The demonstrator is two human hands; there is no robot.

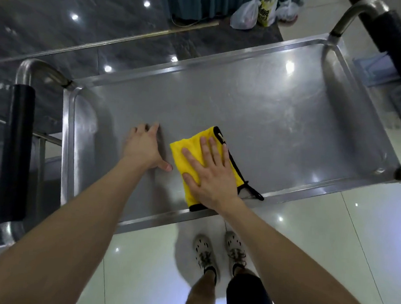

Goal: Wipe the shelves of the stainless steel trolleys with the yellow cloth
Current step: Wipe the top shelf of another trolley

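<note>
The top shelf of a stainless steel trolley [257, 101] fills the middle of the view, with a raised rim all round. A folded yellow cloth [190, 148] with black edging lies on the shelf near its front edge. My right hand [211, 176] presses flat on the cloth with straight, spread fingers. My left hand [145, 148] rests on the bare steel just left of the cloth, fingers spread and touching the surface, holding nothing.
Black-padded push handles stand at the trolley's left end [16, 153] and right end [396, 58]. A second steel trolley's rail [83, 46] runs along the far side. Plastic bags [256, 11] lie on the floor beyond. My feet [220, 255] stand on glossy tiles at the front edge.
</note>
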